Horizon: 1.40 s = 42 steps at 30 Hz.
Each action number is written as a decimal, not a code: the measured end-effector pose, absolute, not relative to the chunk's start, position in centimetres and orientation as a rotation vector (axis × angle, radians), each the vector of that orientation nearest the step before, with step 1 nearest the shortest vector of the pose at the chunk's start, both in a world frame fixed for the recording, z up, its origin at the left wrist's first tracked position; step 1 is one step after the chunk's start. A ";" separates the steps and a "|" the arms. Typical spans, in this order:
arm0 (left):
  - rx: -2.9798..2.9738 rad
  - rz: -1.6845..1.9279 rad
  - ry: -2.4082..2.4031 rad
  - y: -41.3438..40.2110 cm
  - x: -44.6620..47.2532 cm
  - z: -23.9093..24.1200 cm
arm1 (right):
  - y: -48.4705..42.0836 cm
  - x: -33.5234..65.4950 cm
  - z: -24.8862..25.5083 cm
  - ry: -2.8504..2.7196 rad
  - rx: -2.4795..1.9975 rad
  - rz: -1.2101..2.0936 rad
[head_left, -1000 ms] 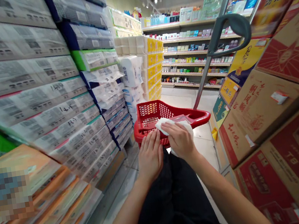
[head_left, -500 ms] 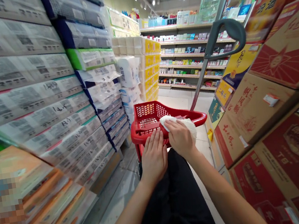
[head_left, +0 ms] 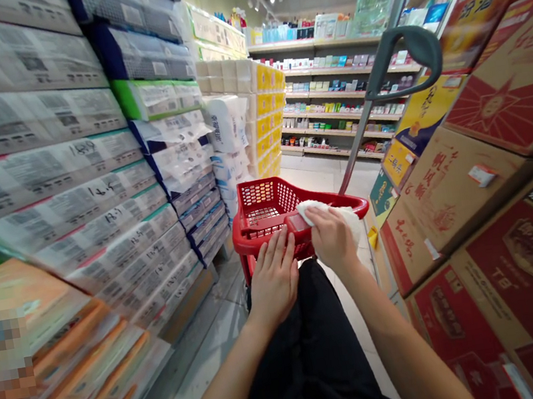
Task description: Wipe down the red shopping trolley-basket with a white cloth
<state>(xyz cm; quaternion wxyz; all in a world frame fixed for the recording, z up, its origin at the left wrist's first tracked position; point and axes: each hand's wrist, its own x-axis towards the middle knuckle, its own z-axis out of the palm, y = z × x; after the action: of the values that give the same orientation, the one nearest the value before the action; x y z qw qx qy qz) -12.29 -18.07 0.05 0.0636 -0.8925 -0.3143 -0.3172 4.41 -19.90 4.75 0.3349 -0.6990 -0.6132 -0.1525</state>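
A red plastic shopping basket (head_left: 265, 193) with a perforated wall stands on the floor in front of my knees. Its long pull handle (head_left: 389, 65), with a grey grip loop, leans up to the right. My left hand (head_left: 274, 272) lies flat against the near rim, fingers stretched out. In my right hand (head_left: 331, 235) is a white cloth (head_left: 312, 209), pressed onto the top of the near rim, right of the middle. Part of the cloth hangs down beyond that hand on the right.
Tall stacks of wrapped tissue packs (head_left: 58, 158) rise on the left, with orange packs (head_left: 58, 354) nearer. Cardboard boxes (head_left: 448, 197) are piled on the right. Shelves of small goods (head_left: 331, 95) stand behind the basket, across a tiled floor (head_left: 310, 175).
My right hand has slid the cloth a little to the right along the basket's rim, baring more of the red surface. My left hand has stayed nearly in place.
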 end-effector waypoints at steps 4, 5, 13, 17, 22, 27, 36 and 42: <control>-2.704 -0.921 -0.935 -18.4 -12.9 -0.2 | -20.0 2.3 4.6 -1.805 -1.641 -0.319; -2.708 -0.915 -0.937 -18.4 -13.0 -0.2 | -20.2 2.9 4.6 -1.821 -1.604 -0.295; -2.727 -0.924 -0.967 -18.8 -12.5 -0.4 | -21.4 10.6 5.1 -1.452 -1.807 -0.250; -2.710 -0.934 -0.998 -19.0 -12.2 -0.5 | -20.3 6.0 5.0 -1.473 -1.891 -0.382; -2.694 -0.942 -0.985 -18.9 -12.6 -0.6 | -20.0 1.1 4.7 -1.763 -1.668 -0.304; -2.723 -0.928 -0.995 -18.9 -12.5 -0.5 | -21.2 6.6 4.7 -1.710 -1.585 -0.226; -2.749 -0.978 -0.982 -18.9 -12.2 -0.6 | -20.2 5.6 4.6 -1.382 -1.860 -0.354; -2.743 -0.976 -0.961 -18.7 -12.8 -0.6 | -20.0 0.7 4.2 -1.615 -1.711 -0.296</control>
<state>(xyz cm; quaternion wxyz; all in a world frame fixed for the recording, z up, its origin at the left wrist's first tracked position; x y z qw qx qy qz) -12.76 -18.70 -0.64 0.0379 -0.8941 -0.3131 -0.3181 0.70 -20.02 4.18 0.3757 -0.6688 -0.6311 -0.1156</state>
